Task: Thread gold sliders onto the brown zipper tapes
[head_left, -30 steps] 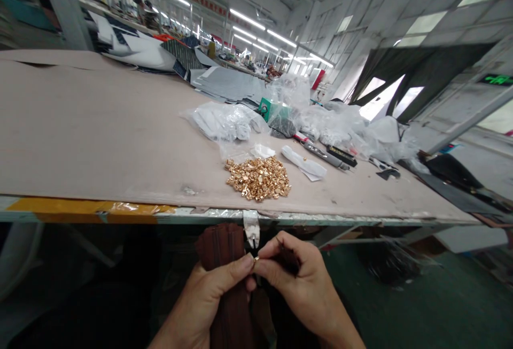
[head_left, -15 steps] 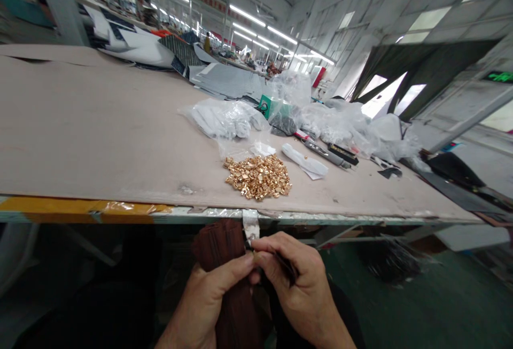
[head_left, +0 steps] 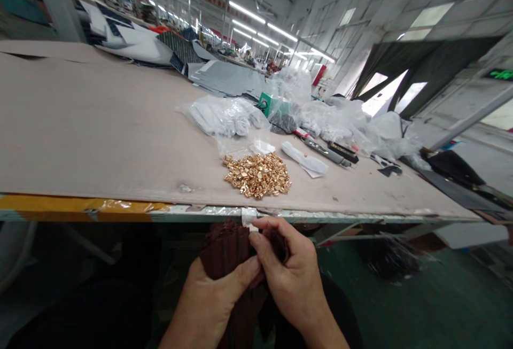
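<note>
A bundle of dark brown strips, which look like zipper tapes (head_left: 224,247), stands upright below the table's front edge. My left hand (head_left: 212,295) is wrapped around this bundle, thumb pressed across its front. To its right, my right hand (head_left: 288,269) is closed, with a curled dark brown strip in its palm. Its thumb and forefinger meet at a white tab (head_left: 249,217) hanging from the table edge; whatever lies between those fingertips is hidden. Just beyond the edge lies a heap of small gold metal pieces, seemingly zipper sliders (head_left: 258,175).
Clear plastic bags (head_left: 228,116) lie behind the heap. A folded white paper strip (head_left: 304,159), a grey pen-like tool (head_left: 326,152) and a black case (head_left: 342,152) lie to the right. Yellow tape (head_left: 80,207) covers the left part of the table edge.
My right hand has moved slightly up and its fingertips are now at the white tab, apart from my left thumb. My left hand still grips the brown bundle.
</note>
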